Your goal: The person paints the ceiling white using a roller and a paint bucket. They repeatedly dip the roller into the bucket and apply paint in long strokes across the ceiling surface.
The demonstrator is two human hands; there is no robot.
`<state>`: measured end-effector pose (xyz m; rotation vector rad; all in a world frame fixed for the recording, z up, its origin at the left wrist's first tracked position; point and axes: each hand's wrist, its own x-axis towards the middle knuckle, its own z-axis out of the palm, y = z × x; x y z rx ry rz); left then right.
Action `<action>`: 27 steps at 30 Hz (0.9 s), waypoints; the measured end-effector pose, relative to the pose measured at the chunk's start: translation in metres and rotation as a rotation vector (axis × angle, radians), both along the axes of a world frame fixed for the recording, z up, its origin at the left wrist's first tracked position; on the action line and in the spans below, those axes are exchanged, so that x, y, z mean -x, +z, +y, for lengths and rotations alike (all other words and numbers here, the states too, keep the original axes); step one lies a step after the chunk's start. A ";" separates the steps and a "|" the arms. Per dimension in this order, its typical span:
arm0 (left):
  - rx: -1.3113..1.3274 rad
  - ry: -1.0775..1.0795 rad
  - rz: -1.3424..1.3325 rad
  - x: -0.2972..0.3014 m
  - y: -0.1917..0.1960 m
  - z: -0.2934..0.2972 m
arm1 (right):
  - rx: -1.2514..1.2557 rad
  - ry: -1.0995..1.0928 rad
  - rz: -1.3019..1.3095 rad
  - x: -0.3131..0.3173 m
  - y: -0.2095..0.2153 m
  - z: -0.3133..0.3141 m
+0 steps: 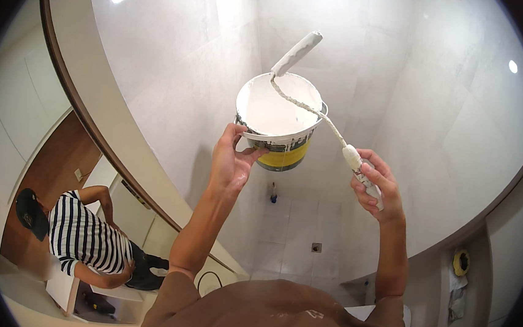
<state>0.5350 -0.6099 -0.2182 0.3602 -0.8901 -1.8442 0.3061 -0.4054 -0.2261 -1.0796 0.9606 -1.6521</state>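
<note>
My left hand (237, 158) grips the near left rim of a paint bucket (286, 156), thumb outside under the lip. The bucket has a yellow and dark band, and white drips run down its side. White paint (272, 109) shows inside, its depth hard to judge. In my right hand (379, 185) is the handle of a paint roller (298, 52), fingers wrapped around it. The roller's bent, paint-crusted rod crosses over the bucket's mouth. Its narrow white sleeve points up and away past the far rim.
Pale walls (176, 71) close in on both sides. Below lies a tiled floor with a square drain (316, 248). A person in a striped shirt (93, 233) stands at the left beyond a brown-edged frame (84, 109). A yellow roll (461, 263) sits in a right-hand niche.
</note>
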 end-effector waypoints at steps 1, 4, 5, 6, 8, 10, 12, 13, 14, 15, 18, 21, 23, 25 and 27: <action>0.002 0.007 -0.001 0.001 -0.001 -0.002 | -0.015 -0.002 0.011 0.002 0.006 0.000; 0.022 -0.008 0.031 0.001 -0.005 -0.009 | -0.017 -0.011 0.070 0.003 0.037 0.002; 0.007 0.000 0.028 0.001 -0.006 -0.012 | -0.020 -0.034 0.096 0.003 0.051 0.001; 0.027 -0.002 0.040 0.000 -0.006 -0.014 | 0.050 -0.073 0.164 0.000 0.067 0.000; 0.018 -0.001 0.020 -0.005 -0.008 -0.015 | 0.185 -0.182 0.303 -0.007 0.095 -0.002; 0.034 0.002 0.026 -0.015 -0.011 -0.013 | 0.293 -0.334 0.415 -0.022 0.128 -0.012; 0.035 -0.018 0.013 -0.021 -0.011 -0.010 | 0.406 -0.446 0.503 -0.028 0.165 -0.021; 0.042 -0.029 0.034 -0.022 -0.012 -0.007 | 0.449 -0.487 0.530 -0.031 0.185 -0.025; 0.023 -0.013 0.026 -0.022 -0.010 -0.005 | 0.496 -0.520 0.559 -0.030 0.205 -0.027; 0.027 -0.005 0.042 -0.022 -0.009 -0.001 | 0.527 -0.534 0.580 -0.030 0.225 -0.026; -0.032 0.058 0.020 -0.023 -0.004 0.011 | 0.608 -0.511 0.641 -0.027 0.277 -0.035; -0.029 0.084 -0.009 -0.029 0.008 0.022 | 0.706 -0.504 0.719 -0.033 0.323 -0.035; 0.000 0.056 0.006 -0.032 0.013 0.029 | 0.814 -0.487 0.790 -0.045 0.352 -0.030; 0.028 0.049 0.022 -0.033 0.015 0.038 | 0.833 -0.537 0.819 -0.059 0.369 -0.031; 0.024 0.076 0.040 -0.038 0.013 0.050 | 0.871 -0.534 0.850 -0.074 0.384 -0.021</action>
